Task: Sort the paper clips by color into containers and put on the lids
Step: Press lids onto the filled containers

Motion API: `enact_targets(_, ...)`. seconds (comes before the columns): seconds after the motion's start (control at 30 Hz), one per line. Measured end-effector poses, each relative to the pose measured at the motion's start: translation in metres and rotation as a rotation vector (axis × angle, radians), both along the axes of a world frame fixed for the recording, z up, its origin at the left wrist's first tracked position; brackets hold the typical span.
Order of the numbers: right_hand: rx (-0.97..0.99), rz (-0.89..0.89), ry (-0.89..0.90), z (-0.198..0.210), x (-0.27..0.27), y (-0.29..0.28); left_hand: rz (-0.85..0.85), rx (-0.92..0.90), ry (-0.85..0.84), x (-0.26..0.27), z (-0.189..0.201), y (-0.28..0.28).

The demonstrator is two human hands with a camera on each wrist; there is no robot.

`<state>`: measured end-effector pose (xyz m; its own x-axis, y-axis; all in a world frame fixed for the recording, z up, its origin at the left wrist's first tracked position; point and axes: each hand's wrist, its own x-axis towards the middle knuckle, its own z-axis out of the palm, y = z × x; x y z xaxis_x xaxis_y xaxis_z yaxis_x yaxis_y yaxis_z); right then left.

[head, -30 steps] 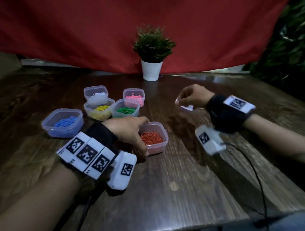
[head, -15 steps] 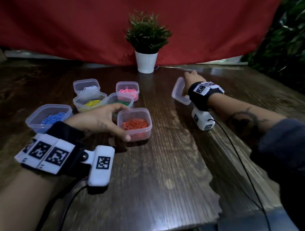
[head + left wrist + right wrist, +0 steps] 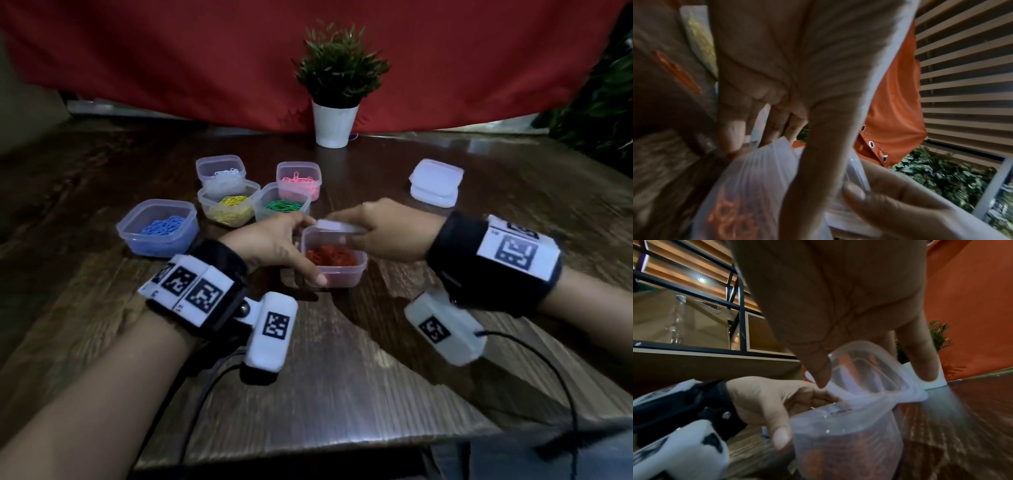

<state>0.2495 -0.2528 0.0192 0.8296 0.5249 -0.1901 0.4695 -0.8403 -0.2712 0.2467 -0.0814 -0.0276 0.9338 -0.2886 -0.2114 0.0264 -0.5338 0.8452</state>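
Observation:
A clear container of red paper clips (image 3: 334,262) stands on the wooden table. My left hand (image 3: 308,250) grips it from the left, thumb on the near wall and fingers over the far rim. My right hand (image 3: 342,231) pinches a translucent lid (image 3: 337,226) and holds it tilted above the container's far edge. The right wrist view shows the lid (image 3: 869,374) slanting down onto the container (image 3: 849,443), with my left hand (image 3: 766,402) beside it. In the left wrist view the red clips (image 3: 731,203) show blurred beside my thumb.
Open containers of blue (image 3: 157,226), yellow (image 3: 227,207), white (image 3: 221,171), green (image 3: 282,205) and pink (image 3: 298,180) clips cluster at the back left. A stack of lids (image 3: 435,186) lies at the back right. A potted plant (image 3: 337,92) stands by the red curtain.
My right hand took a lid at the back right and brought it left over the red container. My left hand has kept its grip on that container.

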Motion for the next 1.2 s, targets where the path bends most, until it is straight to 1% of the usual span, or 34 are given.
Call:
enact_targets(0.1,-0.026,0.031,-0.005,-0.01,-0.001,0.0,0.0,-0.093,0.041,0.0,-0.001,-0.001)
enact_targets(0.23,-0.084,0.074,0.082,-0.022,0.0,-0.001,-0.021,-0.134,0.024,0.002,-0.005,0.001)
enact_targets(0.33,-0.094,0.076,0.039,-0.025,0.002,0.002,-0.079,-0.13,0.038,0.002,-0.003,0.005)
enact_targets(0.43,-0.129,0.063,0.024,-0.022,0.006,0.004,-0.156,-0.184,0.086,0.001,0.001,0.01)
enact_targets(0.47,-0.144,0.07,0.024,-0.02,0.006,0.004,-0.152,-0.188,0.095,0.001,0.0,0.011)
enact_targets(0.6,-0.245,0.087,0.028,-0.022,0.006,0.009,-0.047,-0.167,0.116,0.005,-0.002,0.01)
enact_targets(0.67,-0.308,0.07,0.093,-0.027,0.004,0.011,-0.033,-0.188,0.135,0.007,-0.004,0.008)
enact_targets(0.73,-0.322,0.064,0.155,-0.03,0.004,0.012,-0.031,-0.179,0.135,0.007,-0.004,0.006)
enact_targets(0.93,-0.366,0.084,0.195,-0.026,0.01,0.013,0.035,-0.134,0.038,0.011,-0.007,0.0)
enact_targets(1.0,-0.364,0.091,0.174,-0.028,0.01,0.015,0.034,-0.137,0.041,0.013,-0.007,0.002)
enact_targets(1.2,-0.261,0.084,0.092,-0.039,0.006,0.013,0.032,-0.131,0.03,0.009,-0.008,-0.001)
